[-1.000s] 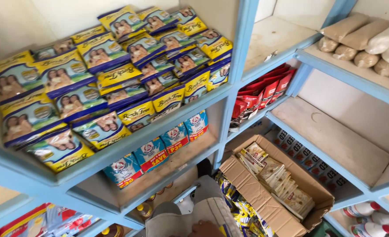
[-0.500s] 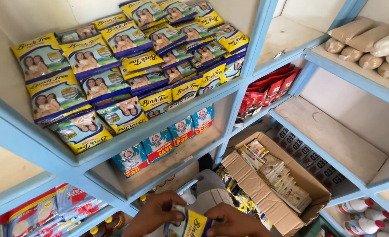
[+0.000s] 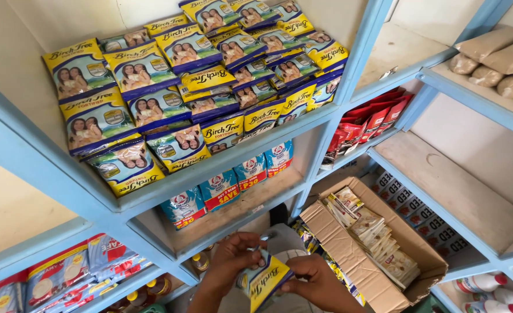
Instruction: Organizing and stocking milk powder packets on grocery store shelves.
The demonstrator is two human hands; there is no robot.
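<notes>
Low in the frame, just left of centre, both hands meet on one yellow-and-blue packet. The left hand curls over its upper left edge, fingers bent and closed on the packet's top, thumb side towards the camera. The right hand comes in from the lower right and pinches the packet's right edge between thumb and fingers. The packet sits tilted between them, its yellow face turned down towards the bottom of the frame.

Above, filling the upper left and centre, a blue shelf carries rows of matching yellow-and-blue packets, overlapping like tiles. One level down, at centre, a row of blue pouches stands at the back of the next compartment. To the right of centre, red sachets lean in a compartment beside a blue upright. At lower right an open cardboard box rests tilted, with small pale sachets packed along it in a line. In the upper right corner, tan bags lie on a high shelf. At lower left, red-and-blue packs fill a low compartment.
</notes>
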